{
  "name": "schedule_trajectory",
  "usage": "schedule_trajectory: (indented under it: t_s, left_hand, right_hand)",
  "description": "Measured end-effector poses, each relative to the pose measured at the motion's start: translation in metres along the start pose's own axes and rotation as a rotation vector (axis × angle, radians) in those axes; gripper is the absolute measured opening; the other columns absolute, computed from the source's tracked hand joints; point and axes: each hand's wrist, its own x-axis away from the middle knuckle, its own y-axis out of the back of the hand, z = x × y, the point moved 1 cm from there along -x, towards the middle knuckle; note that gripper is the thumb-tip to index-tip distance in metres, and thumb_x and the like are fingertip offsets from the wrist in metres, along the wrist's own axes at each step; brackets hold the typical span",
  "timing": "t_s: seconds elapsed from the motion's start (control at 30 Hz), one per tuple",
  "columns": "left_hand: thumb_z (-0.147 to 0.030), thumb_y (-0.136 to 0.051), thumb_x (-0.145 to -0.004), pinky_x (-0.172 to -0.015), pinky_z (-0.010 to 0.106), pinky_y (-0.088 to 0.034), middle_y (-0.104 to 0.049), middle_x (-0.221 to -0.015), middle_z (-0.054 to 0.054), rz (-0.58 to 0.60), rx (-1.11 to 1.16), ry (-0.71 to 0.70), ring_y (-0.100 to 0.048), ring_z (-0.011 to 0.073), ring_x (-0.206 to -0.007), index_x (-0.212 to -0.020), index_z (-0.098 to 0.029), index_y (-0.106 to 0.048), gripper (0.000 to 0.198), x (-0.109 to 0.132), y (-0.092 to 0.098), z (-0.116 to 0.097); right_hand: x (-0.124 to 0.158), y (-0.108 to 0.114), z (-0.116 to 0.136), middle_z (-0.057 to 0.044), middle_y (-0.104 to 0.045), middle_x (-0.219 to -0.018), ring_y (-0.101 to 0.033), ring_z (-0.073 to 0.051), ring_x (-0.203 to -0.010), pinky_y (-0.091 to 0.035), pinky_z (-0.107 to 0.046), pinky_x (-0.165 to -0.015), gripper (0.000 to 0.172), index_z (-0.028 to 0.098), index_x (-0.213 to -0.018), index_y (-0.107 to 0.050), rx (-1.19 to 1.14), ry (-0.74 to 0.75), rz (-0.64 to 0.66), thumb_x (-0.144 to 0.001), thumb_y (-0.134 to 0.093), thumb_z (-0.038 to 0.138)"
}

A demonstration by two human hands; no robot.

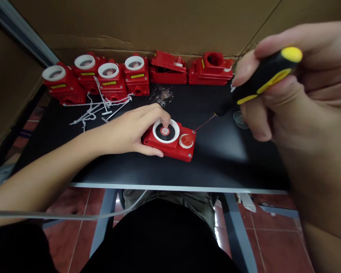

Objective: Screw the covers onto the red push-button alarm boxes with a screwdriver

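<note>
A red box (170, 149) with a white ring (176, 137) and a round orange-red knob (186, 140) lies on the black table. My left hand (142, 129) grips its left end, thumb along the near side and a fingertip inside the ring. In my right hand (295, 83) is a black and yellow screwdriver (258, 81), tilted down to the left. Its thin shaft reaches the screw (194, 132) at the box's far right corner. Another screw (190, 155) shows at the near right corner.
Several red boxes with white rings (109, 70) stand at the back left, white cords with metal rods (118, 109) before them. Two more red boxes, one with a raised lid (168, 60), sit along the cardboard wall (159, 22). Debris (164, 94) and a clear round piece (240, 119) lie on the table (125, 170).
</note>
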Motion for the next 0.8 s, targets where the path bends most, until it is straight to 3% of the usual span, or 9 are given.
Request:
schedule_trajectory:
  t_s: [0.1, 0.17, 0.3, 0.43, 0.53, 0.63, 0.8]
  left_hand:
    - [-0.077, -0.096, -0.116, -0.11, 0.044, -0.064, -0.084, -0.141, 0.016, 0.003, -0.016, -0.008, -0.082, 0.0344, -0.123, -0.131, -0.028, -0.07, 0.058, 0.001, 0.001, -0.001]
    - [-0.077, -0.095, -0.116, -0.111, 0.045, -0.064, -0.083, -0.142, 0.016, 0.007, -0.025, -0.009, -0.082, 0.0349, -0.124, -0.132, -0.027, -0.07, 0.058, 0.001, 0.001, -0.001]
    - [-0.075, -0.098, -0.114, -0.111, 0.047, -0.065, -0.084, -0.141, 0.016, 0.007, -0.022, 0.012, -0.083, 0.0356, -0.121, -0.134, -0.028, -0.072, 0.058, 0.002, 0.001, 0.0]
    - [-0.074, -0.098, -0.114, -0.112, 0.05, -0.066, -0.084, -0.143, 0.017, 0.013, -0.025, -0.007, -0.083, 0.0376, -0.125, -0.135, -0.028, -0.072, 0.057, 0.001, 0.002, -0.001]
    - [-0.06, -0.095, -0.115, -0.114, 0.052, -0.066, -0.085, -0.146, 0.018, 0.034, -0.018, -0.027, -0.084, 0.0378, -0.126, -0.138, -0.028, -0.071, 0.046, 0.001, 0.005, -0.004]
    - [-0.049, -0.092, -0.111, -0.112, 0.052, -0.067, -0.086, -0.145, 0.017, 0.037, 0.001, -0.02, -0.085, 0.037, -0.124, -0.138, -0.028, -0.071, 0.04, 0.001, 0.008, -0.007]
    - [-0.054, -0.092, -0.111, -0.111, 0.05, -0.068, -0.086, -0.144, 0.016, 0.04, 0.005, 0.019, -0.085, 0.0358, -0.123, -0.135, -0.028, -0.071, 0.041, 0.0, 0.009, -0.008]
  right_hand:
    - [0.005, -0.004, 0.001, 0.006, -0.093, -0.118, -0.056, -0.004, -0.041, -0.032, -0.021, -0.023, 0.023, 0.045, -0.136, -0.099, -0.15, -0.048, 0.092, -0.114, -0.095, 0.043]
    - [0.006, -0.005, 0.003, 0.004, -0.093, -0.115, -0.057, -0.007, -0.043, -0.037, -0.025, -0.022, 0.023, 0.041, -0.129, -0.099, -0.19, -0.052, 0.042, -0.107, -0.102, 0.044]
    - [0.002, -0.009, 0.009, 0.005, -0.088, -0.11, -0.06, -0.006, -0.049, -0.05, -0.025, -0.028, 0.033, 0.038, -0.113, -0.095, -0.034, -0.01, -0.059, -0.096, -0.116, 0.058]
    - [-0.003, -0.009, 0.011, 0.006, -0.076, -0.1, -0.061, -0.002, -0.055, -0.045, -0.018, -0.033, 0.044, 0.033, -0.1, -0.091, 0.106, 0.064, -0.105, -0.089, -0.119, 0.066]
    - [-0.002, 0.001, 0.006, 0.006, -0.075, -0.094, -0.06, -0.001, -0.059, -0.038, -0.013, -0.039, 0.05, 0.034, -0.103, -0.094, 0.196, 0.091, -0.115, -0.087, -0.118, 0.073]
    - [-0.002, 0.014, 0.0, 0.005, -0.084, -0.092, -0.06, 0.0, -0.058, -0.03, -0.011, -0.041, 0.051, 0.034, -0.111, -0.097, 0.251, 0.151, -0.09, -0.085, -0.12, 0.072]
    - [-0.003, 0.012, -0.008, 0.007, -0.1, -0.117, -0.062, -0.003, -0.047, -0.035, -0.014, -0.032, 0.049, 0.048, -0.135, -0.097, 0.106, 0.066, -0.019, -0.095, -0.115, 0.067]
